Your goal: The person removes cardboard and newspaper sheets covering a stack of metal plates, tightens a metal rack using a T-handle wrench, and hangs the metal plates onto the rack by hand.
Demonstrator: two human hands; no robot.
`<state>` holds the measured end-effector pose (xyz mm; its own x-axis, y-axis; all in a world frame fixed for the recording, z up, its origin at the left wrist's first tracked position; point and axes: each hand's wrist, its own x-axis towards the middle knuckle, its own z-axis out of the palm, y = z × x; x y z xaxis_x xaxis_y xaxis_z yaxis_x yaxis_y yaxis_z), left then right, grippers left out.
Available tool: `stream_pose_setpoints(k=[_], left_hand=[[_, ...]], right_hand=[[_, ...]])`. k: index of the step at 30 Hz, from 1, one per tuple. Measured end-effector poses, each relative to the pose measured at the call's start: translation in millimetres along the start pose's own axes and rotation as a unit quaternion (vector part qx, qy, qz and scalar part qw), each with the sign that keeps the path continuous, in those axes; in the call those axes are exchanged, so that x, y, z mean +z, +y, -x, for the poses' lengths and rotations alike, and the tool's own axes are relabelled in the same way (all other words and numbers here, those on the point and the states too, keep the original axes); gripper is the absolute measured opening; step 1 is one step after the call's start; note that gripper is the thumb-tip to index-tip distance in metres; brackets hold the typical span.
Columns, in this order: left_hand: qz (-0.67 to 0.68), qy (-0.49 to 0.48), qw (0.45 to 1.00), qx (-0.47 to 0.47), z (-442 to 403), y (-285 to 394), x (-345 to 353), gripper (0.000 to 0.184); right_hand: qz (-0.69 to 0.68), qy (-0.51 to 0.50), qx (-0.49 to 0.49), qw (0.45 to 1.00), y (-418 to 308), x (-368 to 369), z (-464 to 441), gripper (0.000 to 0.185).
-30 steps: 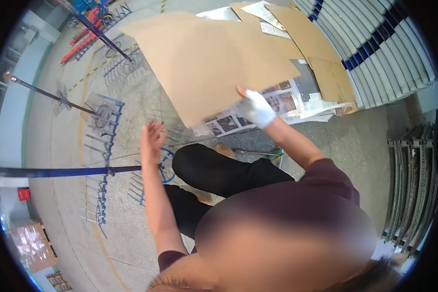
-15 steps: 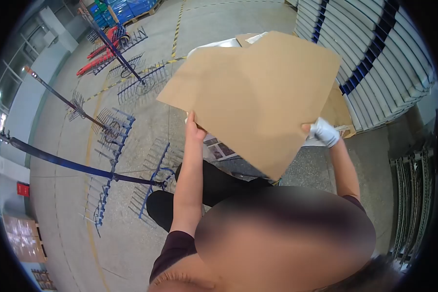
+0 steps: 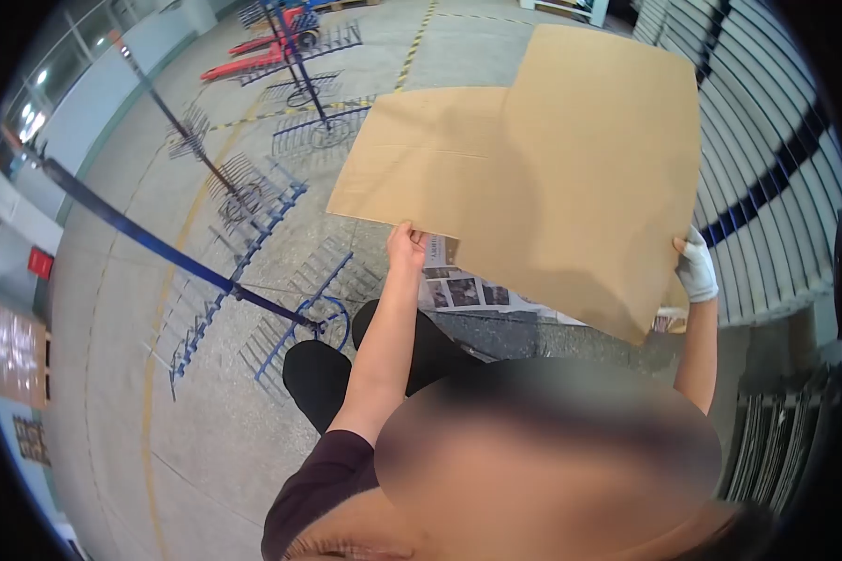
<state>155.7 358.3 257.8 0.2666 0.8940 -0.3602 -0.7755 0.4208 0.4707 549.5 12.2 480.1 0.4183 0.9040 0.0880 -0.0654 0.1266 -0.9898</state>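
A large brown cardboard sheet [image 3: 571,178] with an irregular outline is held up in front of me. My left hand [image 3: 406,247] pinches its lower left edge, thumb on the near face. At the right edge my right hand [image 3: 695,266], in a white fingerless glove, is closed on the sheet with the bare thumb in front. Below the sheet, printed newspaper [image 3: 463,290] shows with dark pictures on it. Whatever else lies behind the cardboard is hidden.
Blue rack stands with wire prongs [image 3: 323,299] spread over the floor at left, one long blue pole [image 3: 140,224] slanting close by. White ribbed panels [image 3: 767,187] are stacked at right. Dark sheets [image 3: 772,449] stand below them. A red pallet jack [image 3: 243,65] is farther back.
The cardboard sheet has shifted to the right and turned more face-on to me, with both hands still on it. The whole view has swung, so the racks appear displaced.
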Motion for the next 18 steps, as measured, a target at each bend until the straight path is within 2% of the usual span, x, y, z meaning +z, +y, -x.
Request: stream_pose_setpoints(k=[2, 5, 6, 9, 12, 14, 15, 18], left_hand=[[-0.049, -0.039, 0.998, 0.03, 1.5, 7.6, -3.2, 0.014], [-0.094, -0.018, 0.995, 0.037, 10.7, 7.6, 6.4, 0.017], [-0.107, -0.042, 0.993, 0.03, 12.5, 5.3, 10.1, 0.018], [-0.146, -0.099, 0.984, -0.002, 19.8, -3.3, 22.4, 0.021], [-0.176, -0.127, 0.975, -0.047, 33.9, -13.6, 29.0, 0.023], [-0.168, -0.152, 0.972, -0.065, 39.6, -19.1, 24.9, 0.025], [-0.168, -0.185, 0.966, -0.069, 31.3, -20.8, 15.6, 0.025], [-0.178, -0.176, 0.966, -0.062, 49.1, -10.6, 33.0, 0.026]], right_hand=[[0.022, -0.036, 0.015, 0.999, -2.2, -29.1, -11.7, 0.05], [0.067, -0.076, 0.062, 0.993, -17.7, -42.5, -31.3, 0.053], [0.086, -0.089, 0.08, 0.989, -28.9, -39.0, -43.1, 0.053], [0.069, -0.016, -0.016, 0.997, -36.1, 17.7, -78.9, 0.049], [0.255, -0.048, -0.022, 0.965, 10.9, -22.4, -145.1, 0.048], [0.273, -0.03, -0.011, 0.962, 45.6, -27.3, -171.7, 0.041], [0.28, -0.023, 0.018, 0.96, 54.1, -32.1, -173.4, 0.039], [0.33, -0.029, 0.13, 0.934, 60.1, -11.5, -168.7, 0.037]])
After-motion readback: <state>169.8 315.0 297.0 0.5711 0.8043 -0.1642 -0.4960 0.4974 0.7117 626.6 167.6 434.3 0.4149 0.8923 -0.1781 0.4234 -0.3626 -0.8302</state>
